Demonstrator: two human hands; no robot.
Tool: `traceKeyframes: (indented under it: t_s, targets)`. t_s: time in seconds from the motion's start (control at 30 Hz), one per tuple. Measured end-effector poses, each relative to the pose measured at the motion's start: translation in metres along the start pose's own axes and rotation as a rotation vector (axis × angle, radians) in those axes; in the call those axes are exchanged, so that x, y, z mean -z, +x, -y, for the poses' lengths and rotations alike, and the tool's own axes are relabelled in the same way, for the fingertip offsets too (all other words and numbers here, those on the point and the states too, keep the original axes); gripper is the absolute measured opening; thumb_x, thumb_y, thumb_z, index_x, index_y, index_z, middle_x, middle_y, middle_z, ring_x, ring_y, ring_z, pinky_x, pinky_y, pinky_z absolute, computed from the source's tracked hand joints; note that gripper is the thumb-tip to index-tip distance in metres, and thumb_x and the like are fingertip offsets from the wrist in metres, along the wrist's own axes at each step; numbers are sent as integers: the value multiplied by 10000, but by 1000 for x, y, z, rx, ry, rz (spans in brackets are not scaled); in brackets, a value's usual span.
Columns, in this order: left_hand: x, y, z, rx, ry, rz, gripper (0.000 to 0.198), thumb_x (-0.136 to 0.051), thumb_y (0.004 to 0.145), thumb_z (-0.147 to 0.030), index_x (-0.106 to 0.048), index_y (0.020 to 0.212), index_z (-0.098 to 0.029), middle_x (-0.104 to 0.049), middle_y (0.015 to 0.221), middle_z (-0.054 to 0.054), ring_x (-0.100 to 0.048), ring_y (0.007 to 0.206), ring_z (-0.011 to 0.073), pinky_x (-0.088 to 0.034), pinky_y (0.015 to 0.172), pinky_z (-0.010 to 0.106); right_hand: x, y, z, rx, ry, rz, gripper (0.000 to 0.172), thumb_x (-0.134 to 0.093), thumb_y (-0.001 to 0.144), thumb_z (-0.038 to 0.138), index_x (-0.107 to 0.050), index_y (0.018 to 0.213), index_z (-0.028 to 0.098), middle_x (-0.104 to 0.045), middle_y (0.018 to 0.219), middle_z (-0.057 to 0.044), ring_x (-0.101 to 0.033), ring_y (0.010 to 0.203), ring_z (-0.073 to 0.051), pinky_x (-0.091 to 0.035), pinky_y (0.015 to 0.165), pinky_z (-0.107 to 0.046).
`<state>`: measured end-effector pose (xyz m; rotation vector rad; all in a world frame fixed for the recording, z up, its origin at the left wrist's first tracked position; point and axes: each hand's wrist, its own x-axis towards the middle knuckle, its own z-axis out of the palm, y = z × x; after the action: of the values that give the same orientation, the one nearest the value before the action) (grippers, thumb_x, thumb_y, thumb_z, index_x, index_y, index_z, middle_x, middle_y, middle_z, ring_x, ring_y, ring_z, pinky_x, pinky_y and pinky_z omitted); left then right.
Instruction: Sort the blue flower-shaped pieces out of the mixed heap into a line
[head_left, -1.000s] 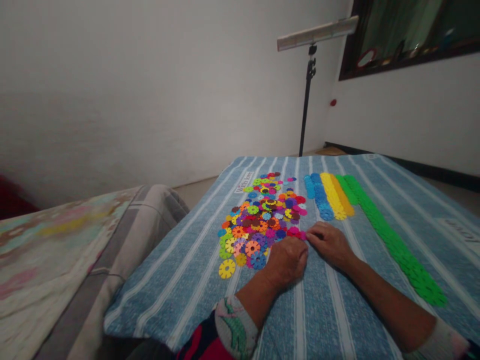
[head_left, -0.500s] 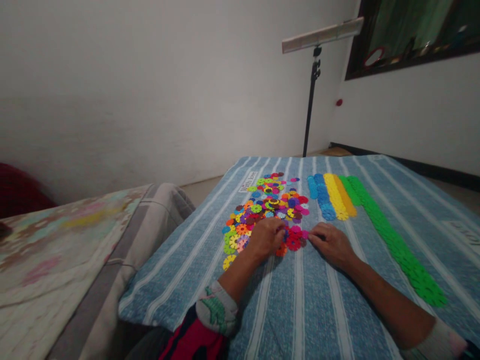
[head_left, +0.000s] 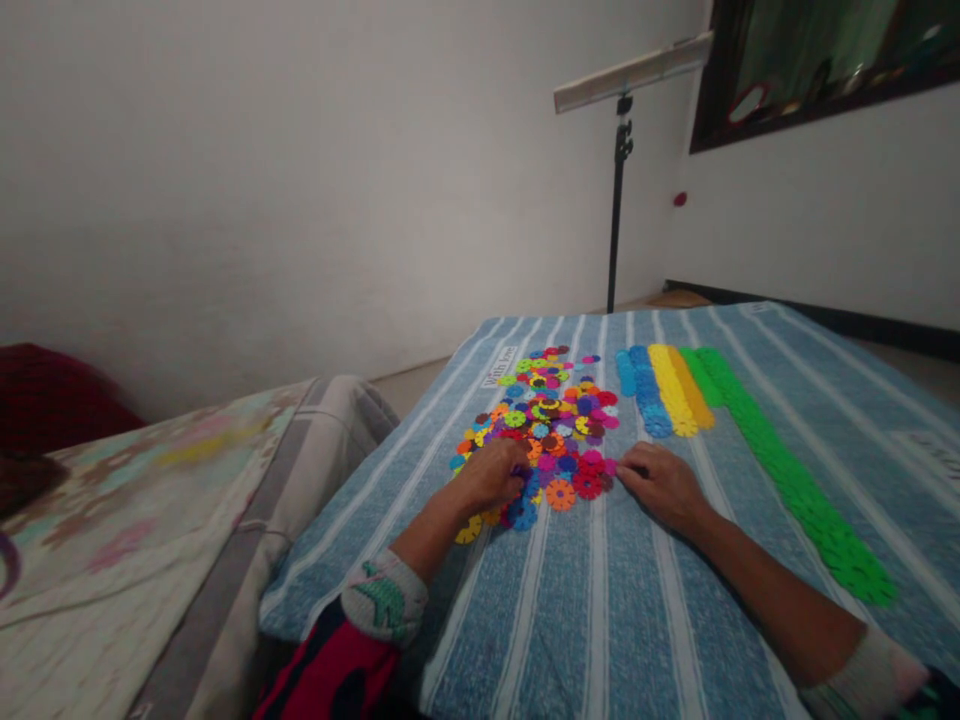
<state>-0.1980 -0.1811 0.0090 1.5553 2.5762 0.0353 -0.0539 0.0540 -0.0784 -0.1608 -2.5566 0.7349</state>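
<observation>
A loose pile of many-coloured plastic flower discs (head_left: 555, 415) lies on a blue striped bedspread (head_left: 600, 610). My left hand (head_left: 491, 476) rests on the pile's near left edge, fingers curled down onto the discs; what they grip is hidden. My right hand (head_left: 660, 482) lies on the cloth just right of the pile, fingers stretched out, tips beside a pink disc (head_left: 607, 467). Beyond it, discs are laid out in sorted rows: blue (head_left: 641, 395), yellow (head_left: 670, 390), orange (head_left: 691, 388) and a long green row (head_left: 787, 478).
A folded pastel quilt (head_left: 150, 520) lies to the left of the bed, with a dark red cushion (head_left: 52, 400) behind it. A black stand with a light bar (head_left: 616, 200) stands by the white wall. A dark-framed window (head_left: 825, 60) is at the upper right.
My left hand has slid left from beside my right hand to the pile's near left edge. My right hand has stayed put. The view has shifted slightly right.
</observation>
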Motion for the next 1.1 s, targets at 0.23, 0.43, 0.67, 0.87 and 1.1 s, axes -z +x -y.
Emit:
traceKeyframes:
  t_s: [0.23, 0.43, 0.67, 0.87, 1.1]
  targets:
    - [6, -6, 8, 149, 31, -20, 263, -565, 726, -142, -691, 945, -215, -694, 919, 24, -615, 908, 196, -426, 742, 259, 2, 0, 2, -3, 6, 4, 255, -495, 871, 283, -631, 671, 202, -616, 741, -21, -560, 765, -179, -372, 710, -297]
    - [18, -12, 25, 301, 70, 19, 200, -546, 749, -174, -697, 869, -227, -687, 806, 15, -629, 806, 187, -394, 642, 248, 2, -1, 2, -2, 22, 9, 265, -495, 877, 309, -637, 678, 208, -635, 762, -23, -568, 785, -184, -391, 730, -304]
    - [19, -12, 6, 226, 113, -22, 192, -550, 805, -230, -697, 927, -249, -686, 969, 45, -616, 963, 215, -441, 757, 280, 2, -3, 1, -4, 27, 4, 278, -487, 885, 344, -650, 694, 225, -643, 769, -25, -576, 790, -192, -404, 732, -311]
    - [14, 0, -15, 60, 175, 103, 158, -560, 775, -233, -681, 871, -200, -679, 934, 71, -623, 891, 235, -448, 696, 306, 4, -5, 1, 11, 45, -3, 267, -492, 883, 343, -645, 699, 226, -652, 780, -23, -584, 795, -190, -410, 745, -311]
    - [14, 6, -12, 90, 154, 123, 137, -576, 743, -225, -684, 824, -201, -683, 873, 61, -622, 833, 221, -425, 639, 288, 5, -4, 2, 5, 49, 10, 273, -494, 891, 338, -636, 689, 221, -634, 760, -21, -570, 783, -187, -405, 735, -314]
